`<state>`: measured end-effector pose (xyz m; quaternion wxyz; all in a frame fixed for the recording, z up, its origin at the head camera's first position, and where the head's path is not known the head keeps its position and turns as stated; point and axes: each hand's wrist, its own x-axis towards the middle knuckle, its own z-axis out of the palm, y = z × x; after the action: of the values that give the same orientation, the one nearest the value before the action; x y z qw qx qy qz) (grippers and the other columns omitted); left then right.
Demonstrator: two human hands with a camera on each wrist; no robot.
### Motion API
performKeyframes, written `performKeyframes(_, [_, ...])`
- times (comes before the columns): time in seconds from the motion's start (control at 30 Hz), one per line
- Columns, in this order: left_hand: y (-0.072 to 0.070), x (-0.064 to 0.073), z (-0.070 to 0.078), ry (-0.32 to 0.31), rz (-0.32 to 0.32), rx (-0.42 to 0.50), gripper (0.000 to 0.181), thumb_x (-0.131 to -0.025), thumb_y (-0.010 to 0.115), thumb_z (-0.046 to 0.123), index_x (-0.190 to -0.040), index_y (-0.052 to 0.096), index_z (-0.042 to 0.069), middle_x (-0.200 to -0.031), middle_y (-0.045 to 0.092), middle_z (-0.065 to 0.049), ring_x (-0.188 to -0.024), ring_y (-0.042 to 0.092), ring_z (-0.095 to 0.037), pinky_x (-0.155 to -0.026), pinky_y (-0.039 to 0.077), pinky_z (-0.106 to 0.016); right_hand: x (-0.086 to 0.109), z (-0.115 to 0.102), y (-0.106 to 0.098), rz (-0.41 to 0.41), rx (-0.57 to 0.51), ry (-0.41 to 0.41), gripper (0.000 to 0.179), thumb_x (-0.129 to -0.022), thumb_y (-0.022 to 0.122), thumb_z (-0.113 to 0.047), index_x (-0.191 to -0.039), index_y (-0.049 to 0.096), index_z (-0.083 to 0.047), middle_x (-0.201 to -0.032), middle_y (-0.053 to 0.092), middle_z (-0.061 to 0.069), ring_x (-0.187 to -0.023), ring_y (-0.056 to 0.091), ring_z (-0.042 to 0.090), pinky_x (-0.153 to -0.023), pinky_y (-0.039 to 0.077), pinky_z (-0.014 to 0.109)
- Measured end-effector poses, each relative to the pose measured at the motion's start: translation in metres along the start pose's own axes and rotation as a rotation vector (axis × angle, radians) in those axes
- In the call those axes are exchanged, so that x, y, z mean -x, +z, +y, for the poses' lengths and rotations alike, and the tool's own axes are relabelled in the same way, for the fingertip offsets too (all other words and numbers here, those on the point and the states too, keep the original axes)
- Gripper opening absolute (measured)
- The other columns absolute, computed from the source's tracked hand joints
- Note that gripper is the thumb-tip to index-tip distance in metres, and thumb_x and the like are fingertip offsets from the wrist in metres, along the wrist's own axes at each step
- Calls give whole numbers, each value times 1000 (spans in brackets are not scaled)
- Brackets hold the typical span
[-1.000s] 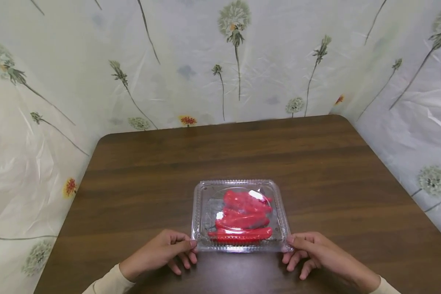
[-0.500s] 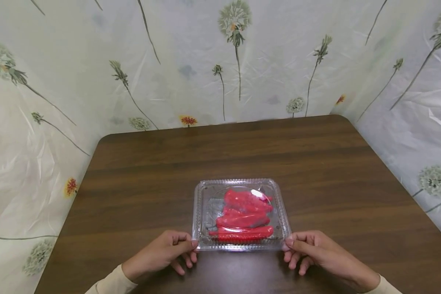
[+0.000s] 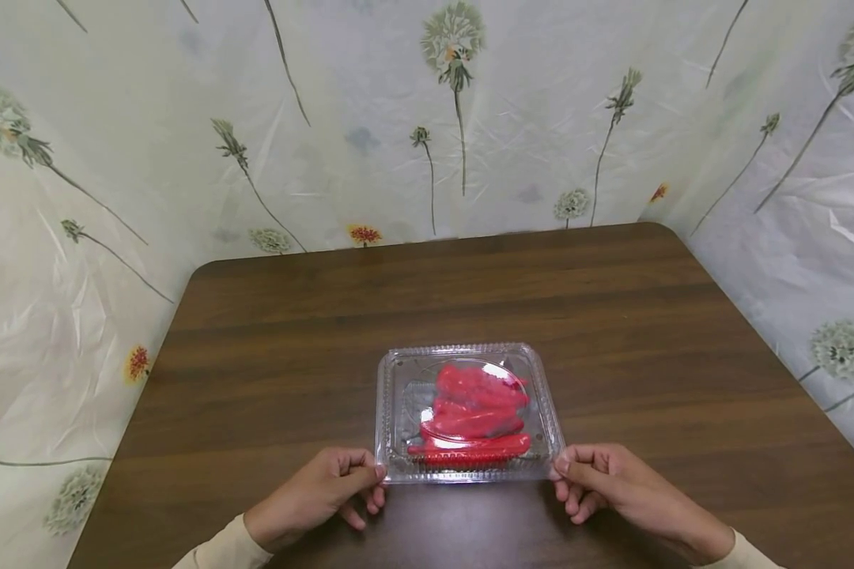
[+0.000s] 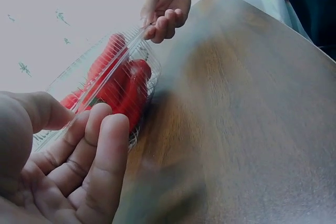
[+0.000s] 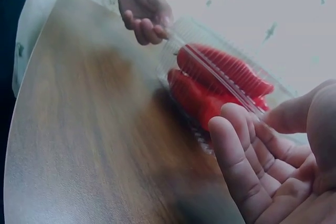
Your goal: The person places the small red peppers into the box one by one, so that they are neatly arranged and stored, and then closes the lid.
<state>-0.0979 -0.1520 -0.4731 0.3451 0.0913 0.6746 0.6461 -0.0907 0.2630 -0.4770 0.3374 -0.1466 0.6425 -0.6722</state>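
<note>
A clear plastic clamshell container with its lid down lies on the brown table in the head view. Several red peppers show through the lid, the nearest one long and thin. My left hand pinches the container's near left corner between thumb and forefinger. At the near right corner, my right hand pinches the rim the same way. Both wrist views show the thumb and forefinger on the rim, with the other fingers loosely bent below it. Whether the rim's two layers are pressed together I cannot tell.
The wood-grain table extends beyond the container on all sides. Pale sheeting printed with dandelions hangs along the table's back, left and right edges. Cream sleeves cover the forearms.
The container's front edge has shifted very slightly away from me, and the peppers appear a little higher in view. Both hands keep their pinch, with the fingers of the right hand drawn in somewhat more.
</note>
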Motion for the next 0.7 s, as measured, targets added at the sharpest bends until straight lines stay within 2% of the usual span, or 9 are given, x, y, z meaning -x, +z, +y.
performKeyframes(0.43, [1,-3,0,-9,-3,2,31,-102,60,21,-95,63,-8,-83,69,-7,-75,65,-15,-56,57,-27,-1,-1,-3,-6,-26,-5,28,-108,42,-8,-110,56,17,-94,67,7,-79,69,12,-72,61,34])
performKeyframes(0.7, [2,-3,-2,-8,-5,-3,31,-101,61,23,-94,64,-7,-85,69,-9,-75,65,-16,-56,58,-29,-2,0,-4,-8,2,20,36,-109,42,-11,-114,50,24,-96,68,10,-82,70,15,-73,61,38])
